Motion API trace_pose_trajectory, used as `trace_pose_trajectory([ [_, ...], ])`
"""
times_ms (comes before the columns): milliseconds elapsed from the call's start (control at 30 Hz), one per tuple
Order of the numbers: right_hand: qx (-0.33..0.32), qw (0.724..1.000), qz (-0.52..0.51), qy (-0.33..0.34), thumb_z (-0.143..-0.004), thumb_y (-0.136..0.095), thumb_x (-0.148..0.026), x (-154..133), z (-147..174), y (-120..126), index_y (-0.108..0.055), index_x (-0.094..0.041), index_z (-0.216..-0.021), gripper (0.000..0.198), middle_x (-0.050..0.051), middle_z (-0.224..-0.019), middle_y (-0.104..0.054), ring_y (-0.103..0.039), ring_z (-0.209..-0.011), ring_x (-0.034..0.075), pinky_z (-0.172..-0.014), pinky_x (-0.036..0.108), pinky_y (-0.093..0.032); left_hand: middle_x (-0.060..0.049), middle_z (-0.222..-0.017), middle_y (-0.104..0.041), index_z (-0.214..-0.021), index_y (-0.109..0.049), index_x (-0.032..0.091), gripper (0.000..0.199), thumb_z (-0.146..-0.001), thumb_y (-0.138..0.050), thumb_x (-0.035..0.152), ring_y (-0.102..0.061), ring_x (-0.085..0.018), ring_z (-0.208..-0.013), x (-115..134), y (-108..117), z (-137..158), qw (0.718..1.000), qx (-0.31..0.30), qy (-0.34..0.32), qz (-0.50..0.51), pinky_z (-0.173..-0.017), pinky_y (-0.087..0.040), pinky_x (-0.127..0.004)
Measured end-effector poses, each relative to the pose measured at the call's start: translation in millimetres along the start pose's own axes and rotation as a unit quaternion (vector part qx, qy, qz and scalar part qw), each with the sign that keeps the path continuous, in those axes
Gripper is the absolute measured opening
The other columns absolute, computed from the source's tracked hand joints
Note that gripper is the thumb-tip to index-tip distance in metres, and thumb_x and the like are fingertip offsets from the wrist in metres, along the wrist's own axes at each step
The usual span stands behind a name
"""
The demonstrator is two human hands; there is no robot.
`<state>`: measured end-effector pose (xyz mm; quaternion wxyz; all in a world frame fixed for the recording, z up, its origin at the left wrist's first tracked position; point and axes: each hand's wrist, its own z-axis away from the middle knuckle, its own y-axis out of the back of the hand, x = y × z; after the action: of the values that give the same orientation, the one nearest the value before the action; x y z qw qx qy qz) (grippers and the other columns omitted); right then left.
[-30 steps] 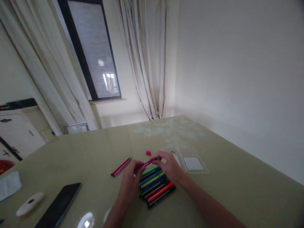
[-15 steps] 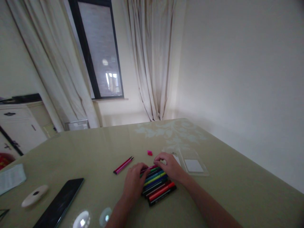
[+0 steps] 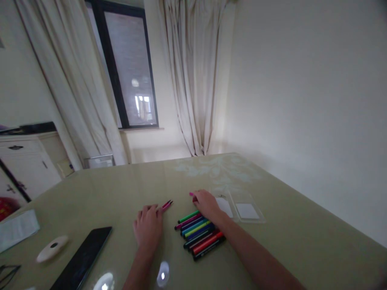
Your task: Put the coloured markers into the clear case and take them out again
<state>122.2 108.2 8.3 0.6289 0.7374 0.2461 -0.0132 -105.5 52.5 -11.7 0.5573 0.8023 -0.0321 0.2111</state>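
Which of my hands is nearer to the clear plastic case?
Your right. The right hand is just left of the clear plastic case, by a small pink cap; the left hand is farther off to the left, at two pens.

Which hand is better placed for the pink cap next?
Likely the right hand: its fingers are right beside the pink cap, while the left hand is farther off, at the two loose pens.

Two uncapped pink pens [image 3: 166, 206] lie near rowed markers [image 3: 198, 231].
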Motion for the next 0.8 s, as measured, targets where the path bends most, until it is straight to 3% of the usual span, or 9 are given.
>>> trace_pose_trajectory([
  [133, 0.008, 1.0, -0.013, -0.012, -0.09, -0.059, -0.011, 8, 17, 5, -0.075, -0.021, -0.092, 0.019, 0.006, -0.094, -0.076, -0.068, -0.093, 0.022, -0.086, 0.031, -0.045, -0.012, -0.123, -0.069, -0.114, -0.072, 0.023, 0.034, -0.099, -0.045, 0.039, -0.06, -0.035, -0.117, -5, 2, 0, 0.999, -0.033, 0.011, -0.037, -0.09, -0.046, -0.045],
  [267, 0.082, 0.991, -0.104, 0.014, -0.088, -0.061, -0.011, 14, 36, 8, -0.073, -0.02, -0.093, 0.016, 0.006, -0.097, -0.074, -0.065, -0.099, 0.022, -0.091, 0.032, -0.046, -0.01, -0.111, -0.074, -0.107, -0.066, 0.022, 0.024, -0.098, -0.048, 0.035, -0.065, -0.031, -0.107, -4, 3, -2, 0.998, -0.058, 0.015, -0.005, -0.086, -0.046, -0.04],
  [400, 0.155, 0.943, -0.293, 0.026, -0.09, -0.06, -0.016, 12, 41, 9, -0.073, -0.019, -0.095, 0.014, 0.007, -0.099, -0.073, -0.067, -0.092, 0.02, -0.086, 0.033, -0.052, -0.009, -0.105, -0.075, -0.102, -0.063, 0.022, 0.017, -0.095, -0.049, 0.031, -0.067, -0.029, -0.105, -2, 2, -4, 0.999, -0.036, 0.008, 0.037, -0.088, -0.047, -0.039],
  [467, 0.156, 0.908, -0.389, 0.019, -0.092, -0.06, -0.021, 8, 40, 8, -0.074, -0.019, -0.098, 0.015, 0.007, -0.101, -0.074, -0.069, -0.092, 0.02, -0.085, 0.033, -0.055, -0.008, -0.102, -0.076, -0.1, -0.062, 0.023, 0.02, -0.095, -0.048, 0.037, -0.068, -0.028, -0.102, 3, 0, -3, 0.992, -0.022, -0.014, 0.126, -0.089, -0.049, -0.039],
  [567, 0.138, 0.871, -0.471, 0.01, -0.091, -0.065, -0.028, 5, 38, 7, -0.075, -0.02, -0.101, 0.016, 0.008, -0.103, -0.076, -0.071, -0.095, 0.021, -0.089, 0.035, -0.056, -0.007, -0.1, -0.076, -0.097, -0.061, 0.024, 0.026, -0.093, -0.05, 0.048, -0.07, -0.027, -0.096, 16, -4, 3, 0.952, -0.035, -0.076, 0.294, -0.088, -0.052, -0.039],
  [633, 0.134, 0.861, -0.49, 0.007, -0.09, -0.067, -0.03, 3, 38, 7, -0.076, -0.02, -0.101, 0.017, 0.008, -0.104, -0.077, -0.071, -0.096, 0.022, -0.091, 0.037, -0.057, -0.006, -0.099, -0.076, -0.095, -0.062, 0.025, 0.026, -0.09, -0.053, 0.049, -0.07, -0.027, -0.096, 26, -5, 10, 0.935, -0.055, -0.11, 0.332, -0.089, -0.052, -0.04],
  [800, 0.141, 0.862, -0.487, 0.01, -0.09, -0.068, -0.033, 2, 40, 11, -0.077, -0.019, -0.101, 0.02, 0.009, -0.105, -0.078, -0.072, -0.099, 0.022, -0.093, 0.038, -0.057, -0.005, -0.097, -0.075, -0.093, -0.063, 0.025, 0.022, -0.089, -0.056, 0.046, -0.07, -0.027, -0.096, 36, -2, 18, 0.933, -0.065, -0.12, 0.333, -0.09, -0.051, -0.041],
])
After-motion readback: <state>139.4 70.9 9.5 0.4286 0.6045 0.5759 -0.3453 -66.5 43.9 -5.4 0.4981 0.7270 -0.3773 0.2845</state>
